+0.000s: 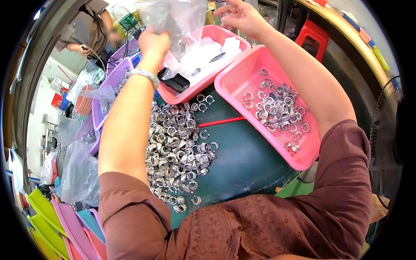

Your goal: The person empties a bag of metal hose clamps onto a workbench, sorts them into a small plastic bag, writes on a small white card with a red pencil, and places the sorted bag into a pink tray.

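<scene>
My left hand [154, 43] is closed on a clear plastic bag [180, 21], which hangs over a pink basket [203, 89] at the far side of the table. To the right of the bag, my right hand [241, 18] is raised with its fingers apart and nothing in them. Under the bag, the basket holds white paper [227, 47], a pen [216, 57] and a black plastic holder [175, 81]. A large heap of silver ring-shaped metal parts [173, 147], which look like watch cases, lies beside my left forearm. The bag's top runs out of view.
A second pink basket [238, 82] with more metal parts stands at right, beneath my right arm. A red stick [222, 121] lies on the green table [242, 151]. Purple bins [99, 108] line the left. A person [89, 32] stands far left; a fan [383, 143] stands right.
</scene>
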A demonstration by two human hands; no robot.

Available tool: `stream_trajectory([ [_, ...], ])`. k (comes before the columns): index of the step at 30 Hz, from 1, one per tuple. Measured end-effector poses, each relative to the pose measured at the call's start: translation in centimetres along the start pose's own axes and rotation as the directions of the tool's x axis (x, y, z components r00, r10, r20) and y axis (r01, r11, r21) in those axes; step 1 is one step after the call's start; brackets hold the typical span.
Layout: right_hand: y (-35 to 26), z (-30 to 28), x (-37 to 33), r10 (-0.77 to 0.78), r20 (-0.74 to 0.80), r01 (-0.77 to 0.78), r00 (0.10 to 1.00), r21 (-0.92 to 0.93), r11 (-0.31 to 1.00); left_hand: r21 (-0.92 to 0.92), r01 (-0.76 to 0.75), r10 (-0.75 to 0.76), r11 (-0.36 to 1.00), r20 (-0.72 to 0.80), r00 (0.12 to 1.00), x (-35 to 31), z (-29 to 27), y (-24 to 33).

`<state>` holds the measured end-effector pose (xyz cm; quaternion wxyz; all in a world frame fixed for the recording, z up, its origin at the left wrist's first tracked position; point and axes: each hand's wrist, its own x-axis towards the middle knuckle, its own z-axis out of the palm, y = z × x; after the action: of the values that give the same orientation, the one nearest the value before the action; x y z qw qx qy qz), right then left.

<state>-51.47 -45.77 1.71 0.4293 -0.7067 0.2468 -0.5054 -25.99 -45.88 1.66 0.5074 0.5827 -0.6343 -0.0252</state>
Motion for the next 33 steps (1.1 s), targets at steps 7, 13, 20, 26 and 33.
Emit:
stream_trajectory([
  [7,7.3,-0.5,3.6,0.254,-0.059,-0.229,0.965,-0.657,0.718,-0.212,-0.038,0.006,0.977,-0.146,0.989,2.1,-3.4,0.1],
  [13,11.6,3.3,7.1,0.479,0.007,-0.186,0.878,-0.916,0.355,-0.138,-0.075,0.059,0.988,-0.116,0.992,1.2,-2.7,-0.2],
  [20,12.4,6.5,7.7,0.516,-0.077,-0.238,0.853,-0.937,0.254,-0.051,-0.062,0.058,0.997,-0.075,0.995,-0.5,-2.0,-0.1],
  [26,13.6,4.1,8.7,0.159,-0.180,-0.233,0.971,-0.547,0.804,0.034,-0.226,0.228,0.974,-0.133,0.964,-0.9,-1.1,-0.5],
  [33,11.4,-0.9,7.8,-0.052,-0.241,-0.121,0.969,-0.650,0.750,0.080,-0.251,0.254,0.965,-0.026,0.967,-2.1,0.8,0.8],
])
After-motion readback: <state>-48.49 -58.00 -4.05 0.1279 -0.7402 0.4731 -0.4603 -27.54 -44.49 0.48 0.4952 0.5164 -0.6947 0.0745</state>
